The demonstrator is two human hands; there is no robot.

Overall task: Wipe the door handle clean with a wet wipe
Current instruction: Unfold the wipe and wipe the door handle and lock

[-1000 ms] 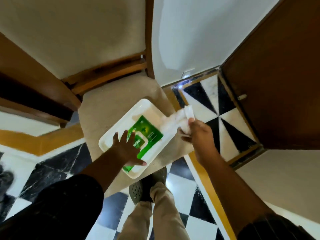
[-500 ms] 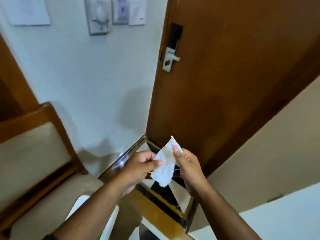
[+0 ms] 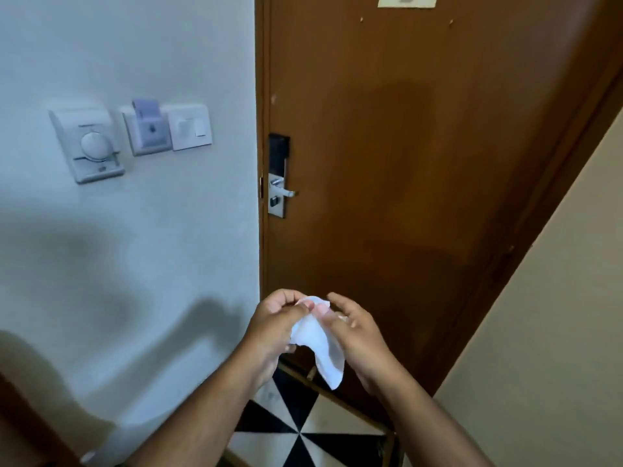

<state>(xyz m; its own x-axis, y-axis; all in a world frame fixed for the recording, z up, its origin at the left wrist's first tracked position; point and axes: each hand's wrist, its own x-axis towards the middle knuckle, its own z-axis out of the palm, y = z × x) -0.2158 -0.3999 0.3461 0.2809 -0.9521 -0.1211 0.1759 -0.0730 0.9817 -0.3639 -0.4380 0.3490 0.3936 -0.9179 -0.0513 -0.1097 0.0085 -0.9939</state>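
Observation:
A silver lever door handle sits on a steel lock plate at the left edge of a brown wooden door. Well below it, I hold a white wet wipe between both hands. My left hand pinches its upper left edge. My right hand grips it from the right, and the wipe's lower end hangs down freely. Both hands are a good distance under the handle and touch neither it nor the door.
A white wall to the left carries a thermostat dial, a key-card slot and a light switch. A cream wall closes in on the right. Black-and-white floor tiles lie below.
My view has swung up from the chair and tray to the door. My left hand left the wipe packet and joined the right hand on the wipe, which I am now spreading.

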